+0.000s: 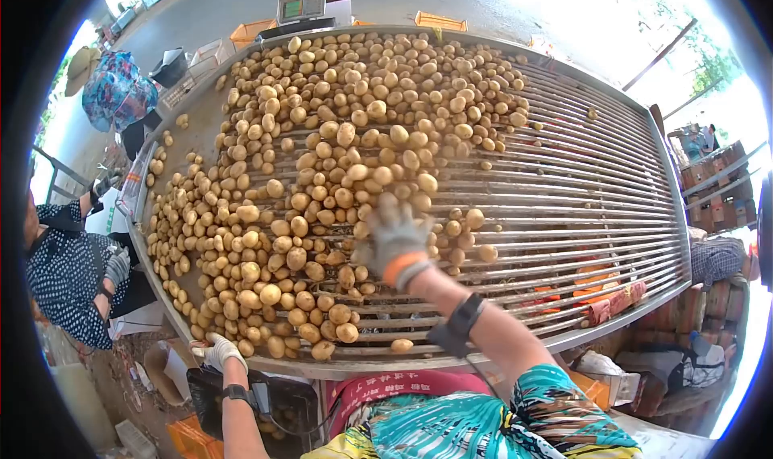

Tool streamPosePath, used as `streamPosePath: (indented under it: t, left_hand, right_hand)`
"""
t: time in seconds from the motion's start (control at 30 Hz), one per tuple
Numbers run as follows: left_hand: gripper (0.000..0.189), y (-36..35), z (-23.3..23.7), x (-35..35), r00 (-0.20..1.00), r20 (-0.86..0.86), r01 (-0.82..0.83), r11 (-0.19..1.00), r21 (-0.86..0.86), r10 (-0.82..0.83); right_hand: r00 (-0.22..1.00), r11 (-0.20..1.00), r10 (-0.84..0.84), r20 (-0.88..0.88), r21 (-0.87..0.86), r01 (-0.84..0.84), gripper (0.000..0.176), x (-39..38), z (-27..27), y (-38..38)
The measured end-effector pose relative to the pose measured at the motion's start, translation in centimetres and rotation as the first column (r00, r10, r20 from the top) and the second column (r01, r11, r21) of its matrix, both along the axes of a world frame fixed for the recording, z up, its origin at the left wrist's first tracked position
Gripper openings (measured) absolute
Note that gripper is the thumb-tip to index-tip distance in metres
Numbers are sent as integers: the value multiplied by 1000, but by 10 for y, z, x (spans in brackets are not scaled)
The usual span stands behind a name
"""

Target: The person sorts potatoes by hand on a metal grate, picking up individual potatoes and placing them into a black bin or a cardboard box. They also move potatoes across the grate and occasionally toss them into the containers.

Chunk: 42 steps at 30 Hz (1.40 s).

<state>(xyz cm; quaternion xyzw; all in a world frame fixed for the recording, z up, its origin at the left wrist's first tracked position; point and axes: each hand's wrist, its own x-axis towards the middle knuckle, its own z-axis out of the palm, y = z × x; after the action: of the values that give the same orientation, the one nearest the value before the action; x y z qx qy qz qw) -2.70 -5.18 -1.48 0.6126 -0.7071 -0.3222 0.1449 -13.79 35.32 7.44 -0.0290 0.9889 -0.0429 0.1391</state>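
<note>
Many potatoes [322, 149] lie heaped over the left and middle of a large table with metal bars [580, 185]. My right hand [394, 237], in a grey glove with an orange cuff, is spread over the potatoes near the heap's right edge. It is blurred, and touches or hovers just over several of them. My left hand [219, 352], in a pale glove, rests at the table's near left rim, beside the potatoes. Its fingers are partly apart and nothing shows in them. Each of my wrists has a dark band.
Two people stand at the left, one in a dotted top [68, 278], one in a floral top [121, 93]. A scale display [302, 6] is beyond the far rim. Near me are a black crate [290, 407], an orange crate [193, 439] and a cardboard box [167, 370].
</note>
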Motion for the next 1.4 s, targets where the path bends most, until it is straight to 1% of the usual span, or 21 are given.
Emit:
streamPosePath:
  t: [0.2,0.23,0.3,0.33,0.37,0.4,0.47,0.53,0.57,0.6,0.67,0.73,0.87,0.93,0.97,1.03,1.17,1.27,1.3,1.37,1.4]
  left_hand:
    - [30,-2,1,4,999,-31,44,998,-54,-45]
    - [30,-11,-12,4,999,-32,39,998,-49,-40]
    - [32,-21,-23,7,999,-28,35,994,-101,-38]
    - [34,-21,-25,7,999,-25,24,995,-100,-27]
    - [36,-19,-24,6,1000,-21,17,995,-101,-20]
    - [38,-15,-22,5,999,-38,6,995,-102,-10]
    - [42,-26,-31,7,1000,-7,20,996,-86,-21]
    - [47,-41,-49,11,1000,-12,16,999,-30,-16]
    - [47,-36,-44,10,1000,7,19,998,-55,-19]
    - [46,-28,-37,8,1000,18,11,997,-72,-10]
    - [46,-20,-29,6,999,35,-3,997,-79,6]
    - [48,-19,-28,4,999,51,4,995,-104,2]
    - [51,-23,-33,5,996,87,-19,994,-111,29]
    - [61,-13,-20,3,996,88,3,998,-61,2]
    - [62,-14,-19,4,996,84,2,997,-83,5]
    - [65,-9,-12,6,996,87,11,996,-85,-3]
    - [72,-7,-7,4,995,99,22,994,-106,-12]
    - [79,-13,-16,6,993,113,35,992,-122,-21]
    - [80,-12,-12,6,993,118,38,992,-123,-23]
    - [81,-7,-3,5,994,111,37,996,-87,-27]
    - [81,-4,2,4,995,96,42,997,-58,-36]
  right_hand:
    - [935,807,345,-80,-485,-338,59,131,-6,-17]
    - [934,807,350,-79,-481,-343,59,132,0,0]
    - [909,821,230,-349,-432,-374,49,117,15,44]
    - [816,898,171,-552,-253,-359,41,109,26,70]
    - [879,902,-28,-476,-390,-182,40,101,4,107]
    - [827,985,-77,-558,-168,-22,44,95,-12,139]
    - [752,845,-528,-395,-339,414,54,89,-42,189]
    - [814,805,-537,-221,-423,416,57,87,-53,177]
    - [850,749,-525,-45,-498,437,60,84,-56,166]
    - [867,913,-400,-298,-214,348,60,105,-61,130]
    - [965,987,-70,-252,-159,30,59,130,-28,87]
    - [986,900,160,35,-415,-131,56,137,-15,62]
    - [980,791,117,164,-612,8,49,118,12,11]
    - [881,858,304,-363,-297,-419,46,88,2,-7]
    - [873,849,319,-368,-299,-436,46,76,-12,-19]
    - [940,944,329,-87,5,-330,47,59,-43,-39]
    - [925,926,377,-56,5,-377,47,43,-48,-24]
    - [939,881,343,14,-351,-316,62,29,-36,1]
    - [952,682,280,121,-723,-108,58,30,-23,6]
    - [873,442,185,451,-832,336,62,39,8,7]
    - [870,448,192,454,-829,334,62,45,20,12]
